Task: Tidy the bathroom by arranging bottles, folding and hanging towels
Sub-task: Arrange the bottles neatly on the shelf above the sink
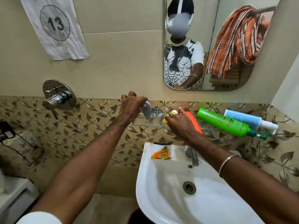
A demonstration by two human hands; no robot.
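A glass shelf [145, 122] runs along the leaf-patterned wall above the sink. My left hand [131, 105] grips the top of a small grey bottle [147, 111] standing on the shelf's left end. My right hand [179, 125] holds a small yellow bottle with a pale cap [171, 114] over the shelf, partly hidden by my fingers. Beside it lies an orange-red bottle [192, 118]. Further right, a green pump bottle [224, 122] and a light blue bottle [246, 118] lie on their sides. An orange striped towel [237, 41] shows in the mirror, draped over a bar.
A white sink [169, 199] sits below with its tap [193, 156] and an orange sachet [161, 155] on the rim. A chrome wall valve [57, 96] is at the left, a numbered paper sheet [55, 26] above it. A black cable [24, 147] hangs at far left.
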